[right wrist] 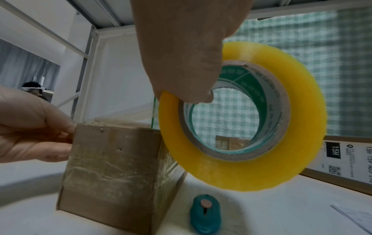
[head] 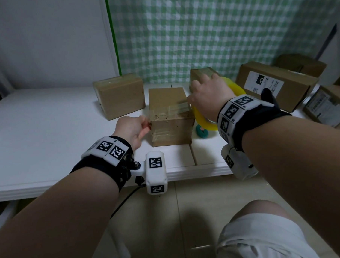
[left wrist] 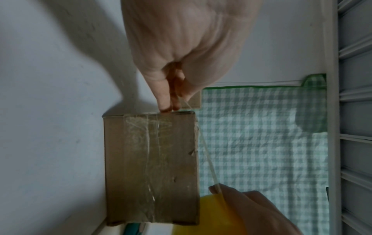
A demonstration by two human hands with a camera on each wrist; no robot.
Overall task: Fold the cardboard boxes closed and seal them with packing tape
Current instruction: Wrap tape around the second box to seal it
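Observation:
A small cardboard box (head: 170, 117) stands upright on the white table (head: 48, 134), with old clear tape across its front face (left wrist: 151, 167). My left hand (head: 145, 124) pinches the free end of the tape against the box's upper left edge (left wrist: 167, 103). From there a clear tape strip (head: 176, 109) runs over the box top to the yellow tape roll (head: 204, 121). My right hand (head: 206, 94) grips that roll (right wrist: 251, 167) just right of the box, thumb on its side and fingers through the core.
A teal cutter (head: 202, 132) lies on the table under the roll. Taped boxes stand behind at the left (head: 121, 96) and centre (head: 202, 74). A labelled box (head: 276, 85) and several others crowd the right. A green checked curtain (head: 219, 29) hangs behind.

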